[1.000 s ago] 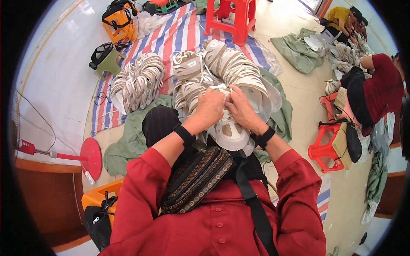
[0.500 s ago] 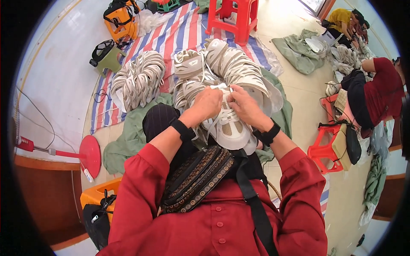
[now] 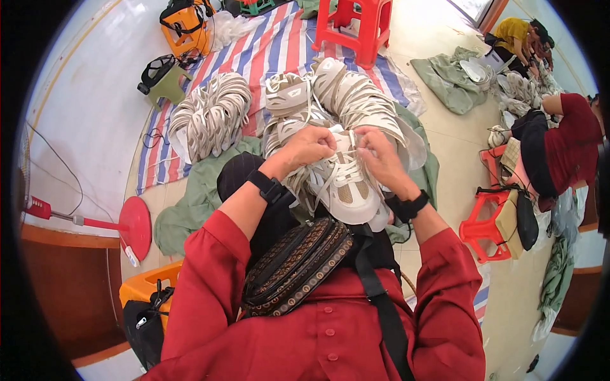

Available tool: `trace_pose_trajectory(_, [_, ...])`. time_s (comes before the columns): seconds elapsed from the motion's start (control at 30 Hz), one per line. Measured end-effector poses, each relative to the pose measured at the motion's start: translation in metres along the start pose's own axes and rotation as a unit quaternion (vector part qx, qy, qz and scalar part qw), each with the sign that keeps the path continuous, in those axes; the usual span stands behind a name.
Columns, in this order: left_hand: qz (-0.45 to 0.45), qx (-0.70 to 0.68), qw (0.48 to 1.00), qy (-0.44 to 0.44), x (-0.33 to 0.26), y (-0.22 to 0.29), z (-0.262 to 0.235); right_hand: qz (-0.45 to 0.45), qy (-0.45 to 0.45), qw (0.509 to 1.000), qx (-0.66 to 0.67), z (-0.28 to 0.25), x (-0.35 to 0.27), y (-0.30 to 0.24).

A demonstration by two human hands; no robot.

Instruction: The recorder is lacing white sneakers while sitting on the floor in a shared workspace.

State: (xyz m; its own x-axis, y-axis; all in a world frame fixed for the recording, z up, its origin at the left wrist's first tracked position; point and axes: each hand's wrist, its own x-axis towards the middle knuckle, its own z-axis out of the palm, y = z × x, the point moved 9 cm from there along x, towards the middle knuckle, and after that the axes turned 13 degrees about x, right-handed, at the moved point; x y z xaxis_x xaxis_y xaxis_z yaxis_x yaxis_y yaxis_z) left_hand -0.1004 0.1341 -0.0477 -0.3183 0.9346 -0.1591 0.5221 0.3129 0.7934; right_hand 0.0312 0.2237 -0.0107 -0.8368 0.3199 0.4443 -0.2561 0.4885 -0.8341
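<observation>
Both hands have drawn a little apart over the shoe since the earlier frame. The fingers of my left hand [image 3: 311, 145] and right hand [image 3: 383, 159] are pinched closed on a thin white lace [image 3: 347, 152] stretched between them. The white-and-beige mesh sneaker [image 3: 346, 193] sits at frame centre, toe toward me. Beyond it, a red, white and blue striped plastic sheet [image 3: 267, 51] covers the cream tile floor [image 3: 448, 152] toward the upper left, its left side near the white wall [image 3: 70, 108]. Packed rows of matching sneakers [image 3: 210, 117] crowd the upper centre; a tall red plastic stool [image 3: 368, 32] stands behind. Bare tiles run right of centre, up to a low red stool [image 3: 476, 225] beside a seated co-worker [image 3: 565, 136].
</observation>
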Motion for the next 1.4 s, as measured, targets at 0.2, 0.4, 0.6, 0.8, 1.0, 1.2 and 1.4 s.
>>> trace_pose_trajectory(0.2, [-0.024,-0.014,1.000,-0.005,-0.005,0.001,-0.001,0.137,0.109,0.982,0.076,-0.102,-0.040,0.038])
trace_pose_trajectory(0.4, [-0.029,0.104,0.994,-0.008,-0.008,0.020,0.004,0.230,0.218,0.944,0.096,-0.215,-0.113,0.037])
trace_pose_trajectory(0.6, [-0.024,0.055,0.998,-0.003,-0.005,0.000,0.003,0.254,0.272,0.928,0.006,-0.306,-0.169,0.026])
trace_pose_trajectory(0.8, [-0.025,0.099,0.995,0.018,-0.006,0.021,0.003,0.321,0.347,0.880,-0.040,-0.391,-0.263,0.048])
trace_pose_trajectory(1.0, [0.035,0.175,0.973,0.147,-0.016,0.028,0.001,0.304,0.223,0.913,-0.156,-0.327,-0.246,0.092])
trace_pose_trajectory(1.2, [0.105,0.206,0.935,0.267,-0.035,0.060,-0.008,0.201,0.091,0.975,-0.042,-0.128,-0.125,0.067])
trace_pose_trajectory(1.4, [0.220,0.299,0.859,0.352,-0.043,0.095,-0.017,0.269,0.035,0.951,0.149,-0.012,-0.047,0.033])
